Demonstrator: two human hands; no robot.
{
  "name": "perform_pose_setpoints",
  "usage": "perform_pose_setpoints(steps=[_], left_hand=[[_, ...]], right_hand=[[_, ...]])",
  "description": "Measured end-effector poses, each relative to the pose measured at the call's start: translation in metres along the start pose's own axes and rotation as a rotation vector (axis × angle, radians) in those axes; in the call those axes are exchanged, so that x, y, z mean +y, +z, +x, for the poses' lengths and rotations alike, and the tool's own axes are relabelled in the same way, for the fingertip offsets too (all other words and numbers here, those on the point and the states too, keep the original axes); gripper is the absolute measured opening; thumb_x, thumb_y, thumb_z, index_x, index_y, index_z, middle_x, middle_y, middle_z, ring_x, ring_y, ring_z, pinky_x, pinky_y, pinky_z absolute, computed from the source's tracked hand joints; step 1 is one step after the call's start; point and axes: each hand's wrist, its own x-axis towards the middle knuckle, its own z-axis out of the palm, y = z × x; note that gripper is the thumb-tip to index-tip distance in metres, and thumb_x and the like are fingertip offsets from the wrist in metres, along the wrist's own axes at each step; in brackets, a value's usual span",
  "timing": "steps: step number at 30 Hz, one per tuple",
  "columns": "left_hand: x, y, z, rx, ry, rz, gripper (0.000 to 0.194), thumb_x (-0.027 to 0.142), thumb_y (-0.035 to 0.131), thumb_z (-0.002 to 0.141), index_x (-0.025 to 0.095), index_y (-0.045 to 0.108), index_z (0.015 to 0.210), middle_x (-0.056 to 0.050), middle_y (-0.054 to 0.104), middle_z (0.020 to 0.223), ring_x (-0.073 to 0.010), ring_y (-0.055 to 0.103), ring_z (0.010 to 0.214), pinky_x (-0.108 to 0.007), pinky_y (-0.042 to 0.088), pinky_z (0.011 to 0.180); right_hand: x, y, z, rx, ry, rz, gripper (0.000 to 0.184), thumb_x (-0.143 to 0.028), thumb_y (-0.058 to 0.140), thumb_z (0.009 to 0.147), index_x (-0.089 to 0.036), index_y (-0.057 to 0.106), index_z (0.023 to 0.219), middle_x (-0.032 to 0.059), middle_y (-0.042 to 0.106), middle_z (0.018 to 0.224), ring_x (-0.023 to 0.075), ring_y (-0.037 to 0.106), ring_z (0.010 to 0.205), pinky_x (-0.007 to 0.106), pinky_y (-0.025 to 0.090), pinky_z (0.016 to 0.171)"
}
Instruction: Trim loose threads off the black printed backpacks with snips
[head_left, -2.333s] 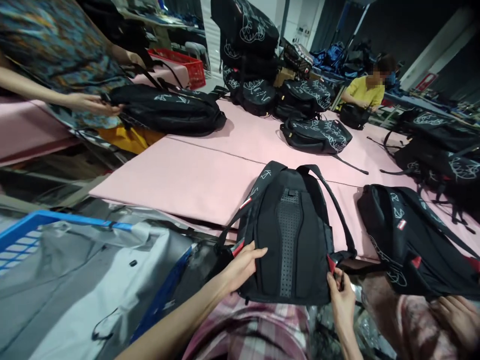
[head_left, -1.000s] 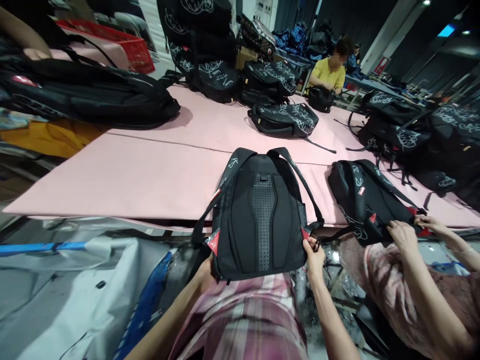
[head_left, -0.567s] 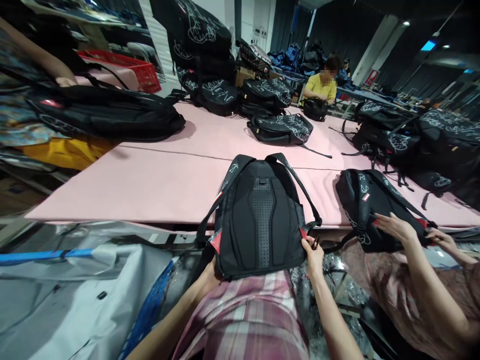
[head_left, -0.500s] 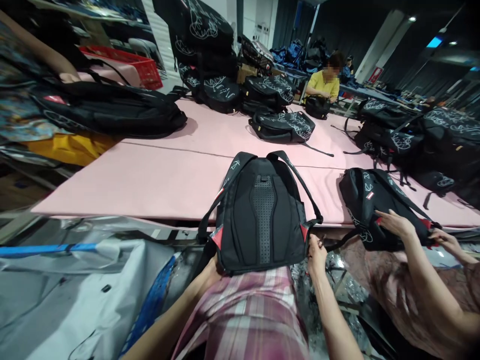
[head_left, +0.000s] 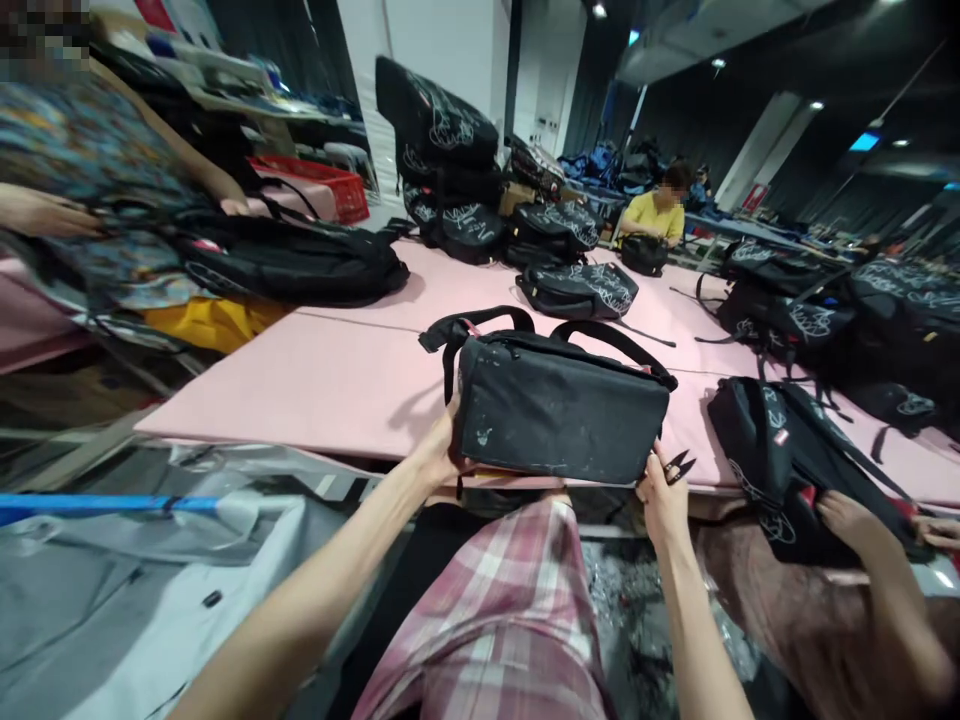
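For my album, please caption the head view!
Left hand and right hand, with snips, hold a bag at a pink table.

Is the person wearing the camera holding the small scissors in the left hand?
No, the small scissors stick out from the right hand, while the left hand grips the backpack.

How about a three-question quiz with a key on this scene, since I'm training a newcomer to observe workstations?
1. Fill in the blank: The tabletop in front of the person is ____ in colour.
2. True or false: The left hand touches the held backpack.
3. Where are the black snips? A) in the left hand; B) in the right hand; C) on the floor.

Key: 1. pink; 2. true; 3. B.
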Motion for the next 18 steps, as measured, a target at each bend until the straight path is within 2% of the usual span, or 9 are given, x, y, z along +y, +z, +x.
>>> perform_pose_setpoints(steps=[3,6,11,14,16,18], left_hand=[[0.010,0.019,-0.007,-0.015,-0.030,-0.037,0.037,0.043,0.054,0.081,0.016,0.048,0.058,0.003,0.050,0.039,-0.0115,0.049,0.031,-0.022,0.044,0.032],[0.009,0.025,-0.007,-0.003,-0.043,-0.051,0.040,0.049,0.058,0.077,0.016,0.048,0.056,0.003,0.050,0.039,-0.0110,0.049,0.031,-0.020,0.042,0.031],[0.008,0.024,-0.008,-0.015,-0.065,-0.043,0.042,0.053,0.056,0.076,0.016,0.050,0.057,0.002,0.053,0.042,-0.0115,0.050,0.034,-0.021,0.044,0.034],[0.005,0.021,-0.012,-0.060,-0.086,0.023,0.048,0.061,0.051,0.076,0.015,0.053,0.061,0.000,0.057,0.047,-0.0149,0.054,0.039,-0.028,0.049,0.038],[-0.001,0.016,-0.014,-0.108,-0.109,0.068,0.054,0.067,0.047,0.075,0.014,0.058,0.070,-0.004,0.063,0.057,-0.0196,0.060,0.048,-0.034,0.052,0.044],[-0.009,0.008,-0.013,-0.107,-0.077,0.050,0.050,0.062,0.047,0.078,0.014,0.060,0.076,-0.006,0.066,0.064,-0.0200,0.063,0.055,-0.034,0.054,0.050]], right_hand=[[-0.007,0.007,0.012,0.034,-0.058,-0.002,0.065,-0.048,0.067,0.068,-0.015,0.054,0.123,-0.0106,0.020,0.052,0.0040,0.014,0.042,0.019,0.015,0.038],[-0.007,0.009,0.015,0.047,-0.073,0.020,0.065,-0.047,0.067,0.069,-0.016,0.053,0.123,-0.0107,0.018,0.051,0.0035,0.014,0.041,0.018,0.016,0.037],[-0.007,0.008,0.011,0.057,-0.054,0.033,0.068,-0.047,0.069,0.067,-0.015,0.052,0.124,-0.0109,0.019,0.050,0.0032,0.017,0.040,0.017,0.020,0.037],[-0.006,0.006,0.010,0.066,-0.039,0.048,0.068,-0.047,0.070,0.066,-0.014,0.053,0.123,-0.0109,0.020,0.050,0.0034,0.017,0.041,0.017,0.020,0.037],[0.001,0.005,0.007,0.074,-0.023,0.057,0.068,-0.048,0.070,0.065,-0.014,0.053,0.123,-0.0112,0.019,0.050,0.0038,0.017,0.041,0.018,0.019,0.037],[0.014,0.004,-0.001,0.083,0.007,0.056,0.068,-0.048,0.069,0.065,-0.015,0.053,0.122,-0.0115,0.020,0.049,0.0040,0.016,0.040,0.018,0.018,0.037]])
